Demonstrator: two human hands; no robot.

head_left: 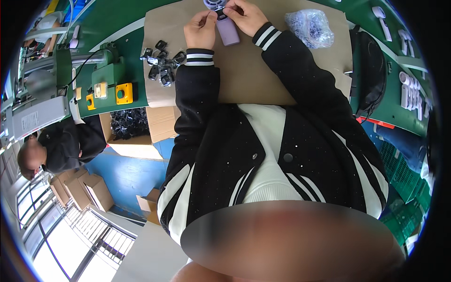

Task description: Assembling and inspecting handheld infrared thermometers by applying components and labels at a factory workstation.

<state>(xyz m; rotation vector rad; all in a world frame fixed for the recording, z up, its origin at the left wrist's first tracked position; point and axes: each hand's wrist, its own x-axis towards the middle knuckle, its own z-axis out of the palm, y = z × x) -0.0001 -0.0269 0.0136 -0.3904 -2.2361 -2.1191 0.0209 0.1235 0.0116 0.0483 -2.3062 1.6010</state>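
A light purple handheld fan (228,34) lies on the brown cardboard sheet (263,70), its round head at the far edge of the view. Across its neck is a small black plastic part (220,14). My left hand (201,29) pinches this part from the left with thumb and fingers. From the right, my right hand (247,18) closes its fingertips on the same part, against the fan's neck. The fingers partly cover the part, so its exact shape is hidden. Several loose black plastic parts (164,66) are heaped left of my left forearm.
A clear plastic bag (310,28) of small pieces lies to the right. Beyond the cardboard are a black bag (371,70) and several white fans (411,91). At left stand a green press with a yellow button box (124,93), a carton (134,148) of black parts and a seated person (66,145).
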